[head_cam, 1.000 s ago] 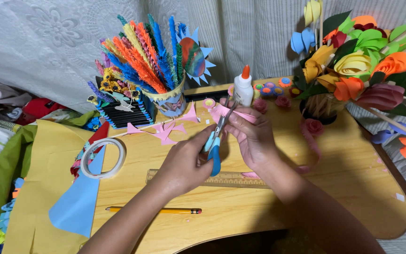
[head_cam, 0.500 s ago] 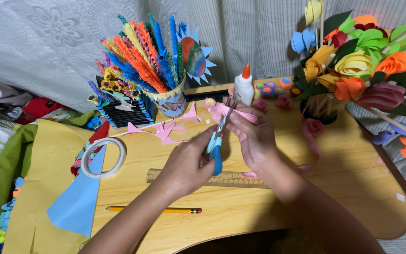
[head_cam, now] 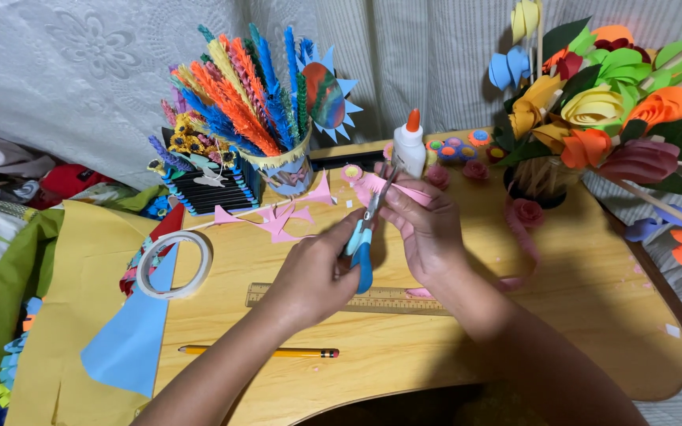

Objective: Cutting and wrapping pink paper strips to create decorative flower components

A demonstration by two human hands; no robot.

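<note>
My left hand (head_cam: 313, 272) grips blue-handled scissors (head_cam: 363, 237), blades pointing up and away. Their tips meet a strip of pink paper (head_cam: 388, 189) that my right hand (head_cam: 429, 233) holds above the wooden table (head_cam: 578, 315). A long pink paper strip (head_cam: 521, 237) trails from my right hand and curls down onto the table to the right. Pink paper offcuts (head_cam: 282, 217) lie just left of the scissors.
A wooden ruler (head_cam: 372, 300) lies under my hands and a yellow pencil (head_cam: 262, 352) nearer me. A tape roll (head_cam: 174, 264) and blue paper (head_cam: 132, 339) lie left. A glue bottle (head_cam: 410, 146), a cup of paper feathers (head_cam: 286, 158) and a paper flower bouquet (head_cam: 593, 102) stand at the back.
Both hands stay in the same place. The scissors have shifted only slightly against the pink strip.
</note>
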